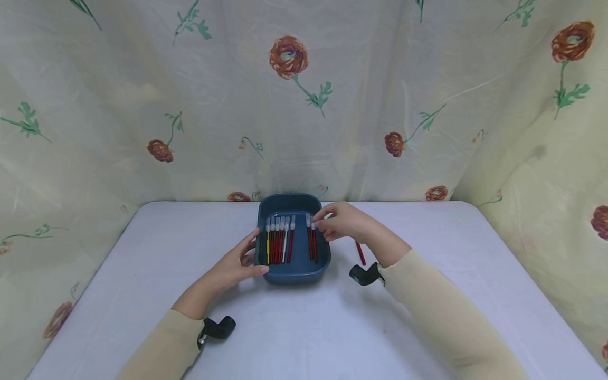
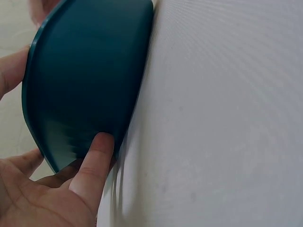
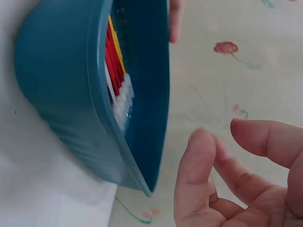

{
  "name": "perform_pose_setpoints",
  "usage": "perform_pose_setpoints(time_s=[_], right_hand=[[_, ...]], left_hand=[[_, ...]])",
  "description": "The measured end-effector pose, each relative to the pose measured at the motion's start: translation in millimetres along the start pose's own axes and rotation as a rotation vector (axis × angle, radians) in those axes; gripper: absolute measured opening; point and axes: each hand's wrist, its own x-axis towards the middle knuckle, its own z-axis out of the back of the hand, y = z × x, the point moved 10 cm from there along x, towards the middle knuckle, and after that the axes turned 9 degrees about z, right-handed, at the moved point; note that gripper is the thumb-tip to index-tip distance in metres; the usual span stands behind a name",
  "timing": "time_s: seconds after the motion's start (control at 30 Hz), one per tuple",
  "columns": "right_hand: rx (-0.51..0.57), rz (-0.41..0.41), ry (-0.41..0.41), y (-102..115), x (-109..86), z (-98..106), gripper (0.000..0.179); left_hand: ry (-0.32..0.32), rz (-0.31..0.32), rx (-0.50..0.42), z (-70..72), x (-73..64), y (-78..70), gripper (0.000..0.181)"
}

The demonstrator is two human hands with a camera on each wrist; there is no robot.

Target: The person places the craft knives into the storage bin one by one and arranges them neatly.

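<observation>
A dark blue plastic tub point(image 1: 295, 276) stands at the back middle of the table. My left hand point(image 1: 236, 265) grips its near left corner, the thumb point(image 2: 96, 156) pressed on the outer wall. Inside lies a row of slim pens point(image 1: 278, 248) with translucent white caps: one yellow, several red, one white. Apart from that row, two red pens point(image 1: 312, 245) lie along the tub's right side. Over the right rim hovers my right hand point(image 1: 345, 220); in the right wrist view its thumb and fingertips stand apart with nothing between them.
Another red pen point(image 1: 361, 253) lies on the white table point(image 1: 304, 327) right of the tub, partly hidden by my right hand. A flowered curtain point(image 1: 214, 105) hangs behind the table and along its sides. Black wrist cameras point(image 1: 220, 328) are strapped at both sleeves.
</observation>
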Motion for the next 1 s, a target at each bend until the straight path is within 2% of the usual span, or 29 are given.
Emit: perform_pose_setpoints(time_s=[0.23, 0.57, 0.8, 1.0], right_hand=[[-0.033, 0.025, -0.013, -1, -16.0, 16, 0.029], [-0.072, 0.044, -0.031, -14, -38.2, 39, 0.030], [-0.032, 0.027, 0.013, -39, -45.7, 40, 0.032], [-0.017, 0.001, 0.030, -70, -44.9, 39, 0.035]], left_hand=[[0.002, 0.004, 0.005, 0.7, 0.4, 1.5, 0.104], [0.000, 0.008, -0.005, 0.2, 0.3, -0.1, 0.104], [0.005, 0.000, -0.002, 0.0, 0.4, -0.9, 0.104], [0.012, -0.010, -0.002, 0.1, -1.1, -1.9, 0.103]])
